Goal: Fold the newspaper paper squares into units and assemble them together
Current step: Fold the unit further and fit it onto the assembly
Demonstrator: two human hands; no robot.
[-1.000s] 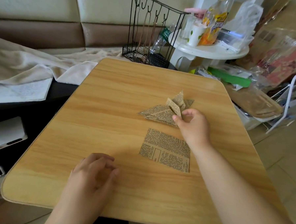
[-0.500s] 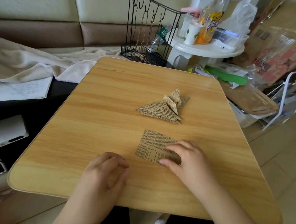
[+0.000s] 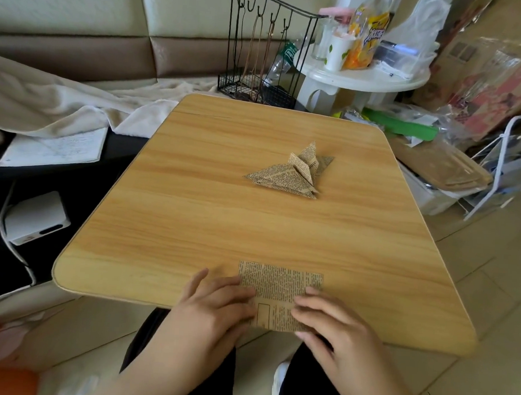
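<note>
Pressing flat: your left hand (image 3: 214, 309) and right hand (image 3: 334, 325), fingers spread, pin a printed newsprint square (image 3: 278, 292) at the woodgrain table (image 3: 191, 218) near edge; folded triangular units (image 3: 293, 173) lie farther off.

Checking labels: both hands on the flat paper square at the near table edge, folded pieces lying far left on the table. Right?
One error: the folded pieces lie right of centre, not far left, as the head view shows. The left hand and right hand do rest on the flat paper square at the near table edge.
</note>
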